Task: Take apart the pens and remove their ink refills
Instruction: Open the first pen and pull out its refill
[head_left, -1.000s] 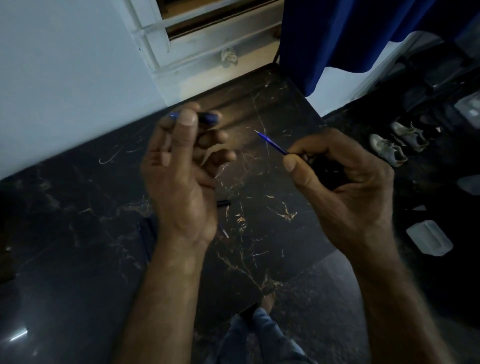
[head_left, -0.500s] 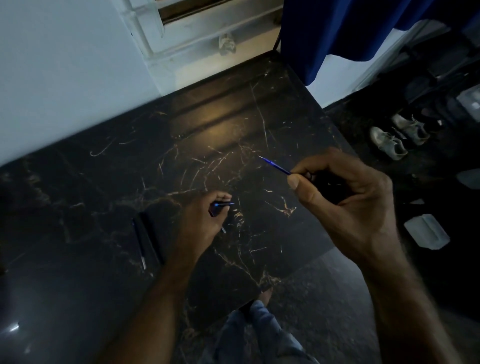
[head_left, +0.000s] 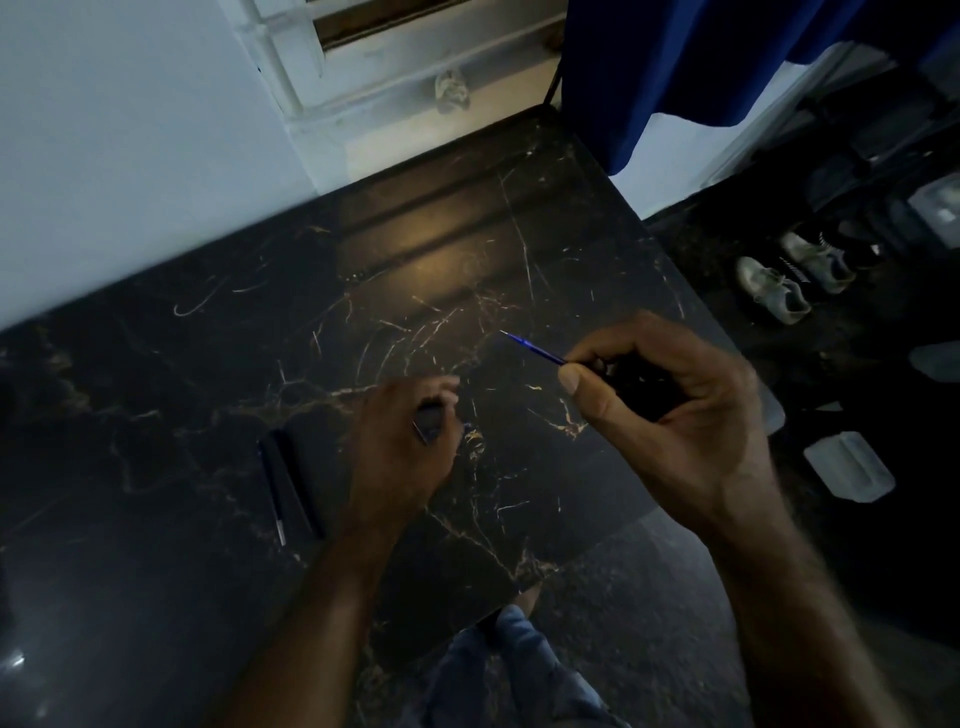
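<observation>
My right hand (head_left: 670, 410) is raised over the black marble table (head_left: 208, 374) and pinches a thin blue ink refill (head_left: 535, 348) whose tip points up and left. My left hand (head_left: 405, 447) rests low on the table near its middle, fingers curled around a small dark pen part (head_left: 428, 423). To the left of that hand lie a dark pen barrel (head_left: 301, 483) and a slim blue refill with a silver tip (head_left: 272, 493), side by side on the tabletop.
The table's right and front edges drop to a dark floor with shoes (head_left: 774, 291) and a pale plastic lid (head_left: 849, 465). A blue curtain (head_left: 701, 62) hangs at the back right, a white window frame (head_left: 363, 67) behind. My knee in jeans (head_left: 514, 670) shows below.
My left hand has dropped from chest height to the tabletop with the pen part in it. My right hand has stayed raised with the refill, shifting slightly lower.
</observation>
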